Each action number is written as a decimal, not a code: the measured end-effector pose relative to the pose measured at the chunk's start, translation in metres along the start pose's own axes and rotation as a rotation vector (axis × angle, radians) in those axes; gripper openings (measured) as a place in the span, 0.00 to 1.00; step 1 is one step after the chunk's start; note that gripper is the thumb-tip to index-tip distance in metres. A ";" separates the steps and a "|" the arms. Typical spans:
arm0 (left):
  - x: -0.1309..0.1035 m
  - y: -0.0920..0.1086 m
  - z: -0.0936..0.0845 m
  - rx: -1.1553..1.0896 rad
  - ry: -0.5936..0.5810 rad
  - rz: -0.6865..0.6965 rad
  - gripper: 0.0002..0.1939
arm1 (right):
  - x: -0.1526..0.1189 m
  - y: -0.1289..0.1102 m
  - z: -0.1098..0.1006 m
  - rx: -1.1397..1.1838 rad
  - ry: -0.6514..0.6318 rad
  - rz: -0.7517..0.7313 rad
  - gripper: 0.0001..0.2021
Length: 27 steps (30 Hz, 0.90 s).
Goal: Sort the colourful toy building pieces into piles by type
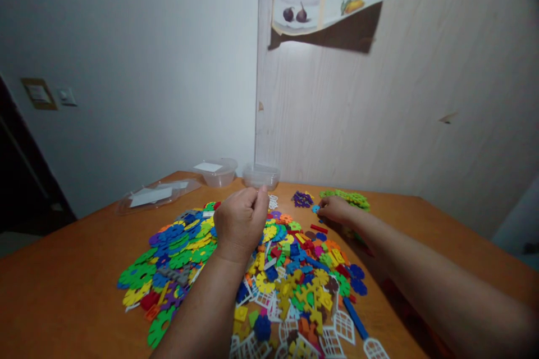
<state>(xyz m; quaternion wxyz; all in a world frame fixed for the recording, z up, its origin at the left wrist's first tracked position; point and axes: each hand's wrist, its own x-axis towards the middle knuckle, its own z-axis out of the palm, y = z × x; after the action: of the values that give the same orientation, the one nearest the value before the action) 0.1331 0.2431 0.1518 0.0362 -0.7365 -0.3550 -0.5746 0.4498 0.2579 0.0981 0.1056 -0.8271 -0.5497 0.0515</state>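
Your left hand (241, 219), its hold hidden, is above the large mixed toy-piece pile (181, 258); your right hand (334, 208), grip unclear, is at a blue piece (315, 209) between separate purple (302, 199) and green clusters (351, 198).

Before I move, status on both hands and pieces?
Left hand curled above mixed pile, contents hidden. Right hand at small blue piece, near green heap. Left forearm hides part of pile.

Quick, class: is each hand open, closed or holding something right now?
Left hand: closed above the pile; contents hidden.
Right hand: fingers at a small blue piece; grip can't be told.
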 end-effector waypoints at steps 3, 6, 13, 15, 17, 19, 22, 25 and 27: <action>0.000 0.000 0.000 0.006 -0.002 0.004 0.24 | -0.001 -0.009 0.003 0.018 -0.016 -0.033 0.07; -0.001 -0.001 0.000 0.000 -0.005 -0.003 0.24 | -0.001 -0.018 0.001 0.037 -0.030 -0.061 0.07; -0.001 -0.001 0.000 0.000 -0.016 -0.014 0.24 | 0.007 -0.032 0.004 0.033 -0.037 -0.087 0.10; -0.001 -0.002 0.001 0.004 -0.013 -0.013 0.24 | 0.013 -0.035 0.008 0.045 -0.032 -0.088 0.10; -0.001 -0.002 0.001 0.010 -0.007 -0.008 0.24 | 0.018 -0.039 0.011 0.063 -0.030 -0.096 0.10; -0.001 -0.003 0.002 0.014 -0.002 -0.002 0.24 | 0.023 -0.041 0.013 0.088 -0.033 -0.109 0.08; -0.001 -0.003 0.002 0.013 0.006 0.008 0.24 | 0.027 -0.041 0.013 0.140 -0.043 -0.120 0.07; -0.001 -0.002 0.002 0.005 0.010 0.012 0.24 | 0.024 -0.035 0.012 0.194 -0.059 -0.113 0.07; -0.001 -0.002 0.002 -0.001 0.009 0.010 0.25 | 0.019 -0.030 0.011 0.236 -0.079 -0.119 0.04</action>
<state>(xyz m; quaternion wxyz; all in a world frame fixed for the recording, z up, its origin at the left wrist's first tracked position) 0.1336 0.2446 0.1497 0.0404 -0.7358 -0.3508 -0.5779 0.4283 0.2882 0.0946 0.1831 -0.7721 -0.5917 0.1420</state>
